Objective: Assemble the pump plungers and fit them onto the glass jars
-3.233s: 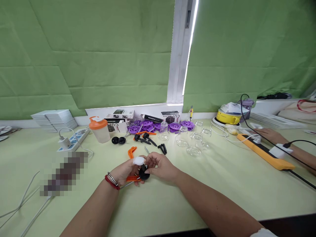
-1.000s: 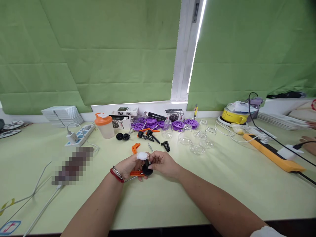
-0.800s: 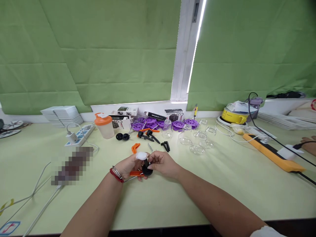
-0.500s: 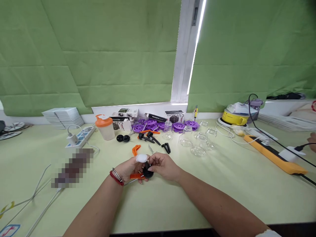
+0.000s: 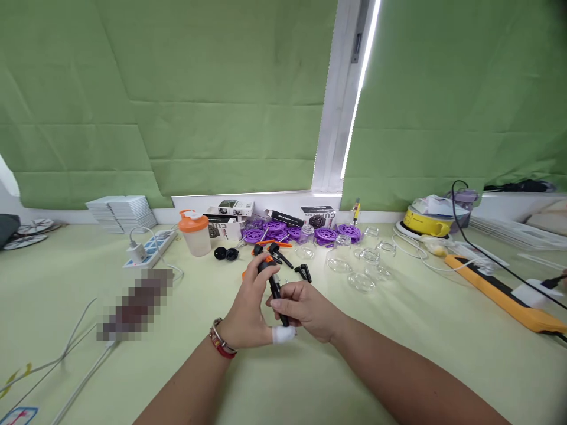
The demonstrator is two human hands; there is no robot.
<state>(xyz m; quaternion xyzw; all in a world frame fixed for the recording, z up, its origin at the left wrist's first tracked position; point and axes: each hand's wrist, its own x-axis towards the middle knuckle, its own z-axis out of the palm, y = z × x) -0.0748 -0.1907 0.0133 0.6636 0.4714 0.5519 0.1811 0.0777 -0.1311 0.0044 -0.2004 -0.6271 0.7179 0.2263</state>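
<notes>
Between my two hands is a black rod-shaped part (image 5: 274, 287) with an orange piece at its upper end, held tilted above the table. My left hand (image 5: 247, 314) has its fingers closed around the upper end; white wrapping covers its thumb tip near the rod's lower end. My right hand (image 5: 312, 311) pinches the lower half of the rod. Just beyond lie two small black handle-like pieces (image 5: 303, 273) and some black stemmed parts with thick heads (image 5: 280, 255). A bit of orange part shows behind my left hand, mostly hidden.
Two round black caps (image 5: 225, 254) lie near a shaker bottle (image 5: 195, 235) with an orange lid. Purple wheels (image 5: 274, 229) and boxes (image 5: 228, 229) line the back. Clear domed pieces (image 5: 361, 281) stand right of centre. An orange-and-black power strip (image 5: 505, 295) and cables lie at the right.
The held part has turned from its round black base facing me to the rod pointing down toward me. My left hand has rolled over, bringing its wrapped thumb below. The camera view has shifted slightly.
</notes>
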